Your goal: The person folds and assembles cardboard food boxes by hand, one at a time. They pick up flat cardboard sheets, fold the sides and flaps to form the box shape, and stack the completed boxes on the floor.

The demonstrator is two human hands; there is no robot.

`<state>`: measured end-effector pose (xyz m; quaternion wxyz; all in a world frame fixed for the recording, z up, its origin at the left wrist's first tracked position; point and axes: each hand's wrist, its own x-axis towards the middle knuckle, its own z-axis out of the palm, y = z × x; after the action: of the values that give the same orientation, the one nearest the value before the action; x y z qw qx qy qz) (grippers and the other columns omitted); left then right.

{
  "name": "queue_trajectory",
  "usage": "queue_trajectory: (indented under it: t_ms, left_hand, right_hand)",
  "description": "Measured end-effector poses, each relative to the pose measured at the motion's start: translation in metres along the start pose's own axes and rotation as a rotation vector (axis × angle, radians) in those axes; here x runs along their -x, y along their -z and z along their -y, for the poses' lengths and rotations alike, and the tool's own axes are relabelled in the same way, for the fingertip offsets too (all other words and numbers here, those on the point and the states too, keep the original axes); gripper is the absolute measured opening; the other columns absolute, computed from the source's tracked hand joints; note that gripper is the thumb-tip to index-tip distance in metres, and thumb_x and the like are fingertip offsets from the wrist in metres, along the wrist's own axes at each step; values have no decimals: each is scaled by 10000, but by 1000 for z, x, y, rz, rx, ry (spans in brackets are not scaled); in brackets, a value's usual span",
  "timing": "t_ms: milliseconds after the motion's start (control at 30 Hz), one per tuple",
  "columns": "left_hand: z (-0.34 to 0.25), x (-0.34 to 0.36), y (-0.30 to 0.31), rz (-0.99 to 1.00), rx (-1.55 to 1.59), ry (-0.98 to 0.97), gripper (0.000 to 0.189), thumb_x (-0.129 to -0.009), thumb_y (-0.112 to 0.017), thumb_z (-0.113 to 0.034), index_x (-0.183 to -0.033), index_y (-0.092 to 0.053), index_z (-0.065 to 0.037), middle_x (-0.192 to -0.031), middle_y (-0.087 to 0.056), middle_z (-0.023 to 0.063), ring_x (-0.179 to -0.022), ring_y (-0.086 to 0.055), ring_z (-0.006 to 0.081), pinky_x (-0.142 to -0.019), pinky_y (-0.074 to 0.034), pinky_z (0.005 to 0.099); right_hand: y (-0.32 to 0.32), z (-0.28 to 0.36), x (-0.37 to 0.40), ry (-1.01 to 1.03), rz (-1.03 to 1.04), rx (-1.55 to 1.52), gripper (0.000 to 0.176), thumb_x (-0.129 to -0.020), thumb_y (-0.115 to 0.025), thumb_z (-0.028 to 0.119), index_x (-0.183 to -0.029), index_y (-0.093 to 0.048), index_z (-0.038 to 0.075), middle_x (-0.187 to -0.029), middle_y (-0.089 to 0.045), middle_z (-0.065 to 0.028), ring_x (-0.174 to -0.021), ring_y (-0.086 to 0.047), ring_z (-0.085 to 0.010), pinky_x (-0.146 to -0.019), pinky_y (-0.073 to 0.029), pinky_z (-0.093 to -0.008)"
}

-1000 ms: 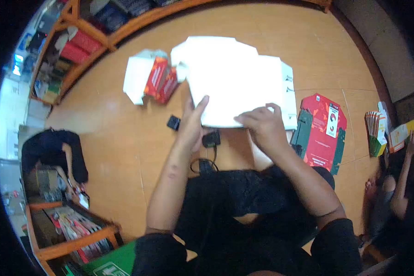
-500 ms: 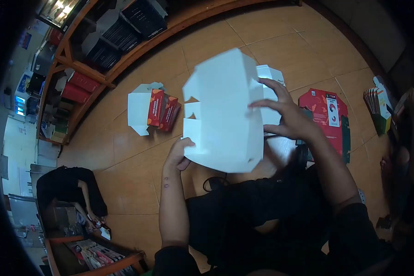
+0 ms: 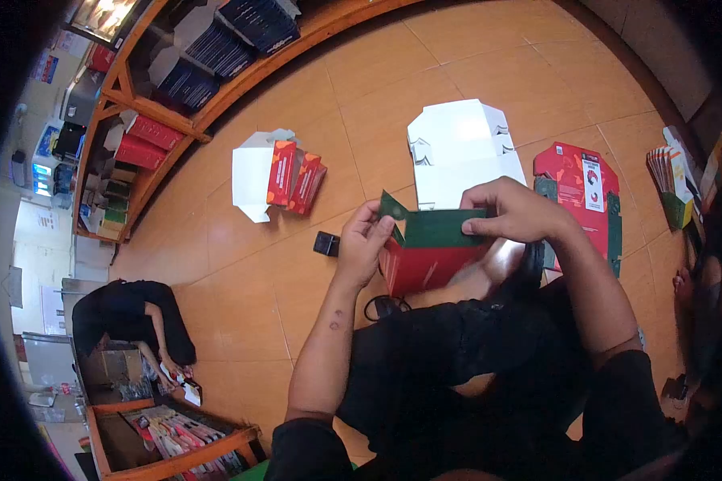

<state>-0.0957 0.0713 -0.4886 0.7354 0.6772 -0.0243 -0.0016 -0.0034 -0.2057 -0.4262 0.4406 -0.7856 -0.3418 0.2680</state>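
Observation:
A red and green cardboard box [image 3: 425, 268] is held partly folded over my lap, its green side panel toward the top. My left hand [image 3: 365, 244] pinches the left end of it, by a small green flap that stands up. On the right, my right hand [image 3: 513, 212] grips the top edge of the green panel, thumb on the outside. The box's inside is turned away from view. Just beyond lie flat white cardboard blanks [image 3: 461, 156] in a stack. Right of them is a red flat box blank [image 3: 573, 188] with its printed face up.
Folded red boxes [image 3: 294, 180] sit in a white open box [image 3: 250, 184] on the tiled floor. A small black object [image 3: 326, 244] lies near my left hand. Wooden shelves [image 3: 196, 128] hold dark and red boxes. Another person [image 3: 132, 321] bends over at left.
The blank has turned from its white inside to its red and green outside and come down nearer my lap. Its panels are now bent, and both hands are closed on it.

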Motion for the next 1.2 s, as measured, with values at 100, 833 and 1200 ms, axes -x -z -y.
queue_trajectory:
  t_ms: [100,833,1200]
  left_hand:
    - [-8,8,-2,1,137,-59,256,-987,-597,-217,-1132,-584,-7,-1028,-621,14,-932,-567,94,-868,-442,239]
    - [-48,31,-45,-171,-481,-179,214,-892,-711,-174,-852,-593,-1,-677,-639,60,-613,-589,106,-577,-469,276]
    - [-62,37,-51,104,-795,345,201,-848,-741,-171,-869,-622,-11,-681,-583,10,-634,-519,69,-569,-415,239]
  right_hand:
    - [-5,-9,-5,60,228,-157,242,-930,-642,240,-892,-653,1,-752,-667,-52,-701,-582,-109,-649,-478,-294]
    - [-35,-9,-13,-185,396,-230,316,-960,-613,297,-899,-695,-2,-717,-658,-18,-649,-564,-58,-587,-484,-266]
    - [-66,-30,-23,-265,741,-463,340,-986,-572,356,-924,-684,42,-724,-614,37,-655,-578,-55,-572,-519,-255]
